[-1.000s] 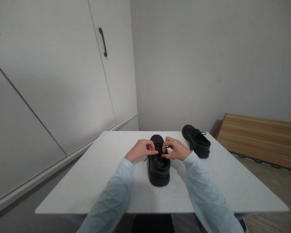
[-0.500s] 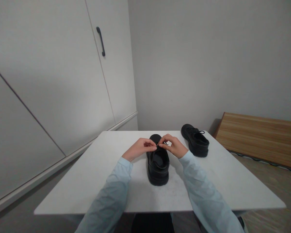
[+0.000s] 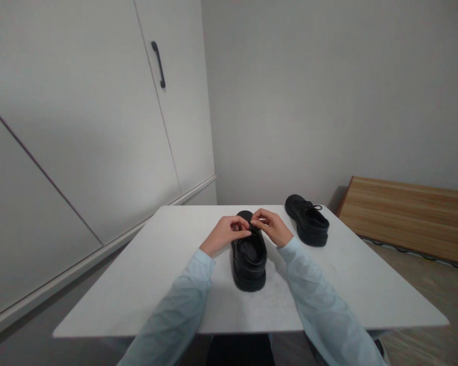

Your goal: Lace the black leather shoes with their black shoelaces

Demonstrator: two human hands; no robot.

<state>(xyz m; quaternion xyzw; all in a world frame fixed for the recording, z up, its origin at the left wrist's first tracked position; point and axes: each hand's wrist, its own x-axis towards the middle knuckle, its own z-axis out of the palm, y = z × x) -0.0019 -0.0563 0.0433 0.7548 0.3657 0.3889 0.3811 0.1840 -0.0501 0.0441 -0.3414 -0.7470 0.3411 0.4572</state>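
Note:
A black lace-up shoe [image 3: 249, 277] stands on the white table [image 3: 156, 284], its toe pointing away from me and its heel near me. Over its tongue my left hand [image 3: 226, 232] comes in from the left, thumb and fingers pinched on the shoelace. My right hand [image 3: 274, 226] pinches the lace from the other side, its fingertips close to those of the left. Fingers cover most of the lacing, and the dark lace is hard to make out against the shoe. A matching black shoe [image 3: 309, 223] with a tied lace sits at the back right.
On the left rises a white cabinet [image 3: 80, 117] with a dark handle [image 3: 159, 65]. A grey wall [image 3: 328, 101] stands behind the table. Past the table's right edge is a wood-grain board [image 3: 408, 218], with a dark cable along its lower edge.
My left hand has shifted slightly right, and my right hand a little left and up. The fingertips now meet closer together over the lacing. Both shoes have stayed in place.

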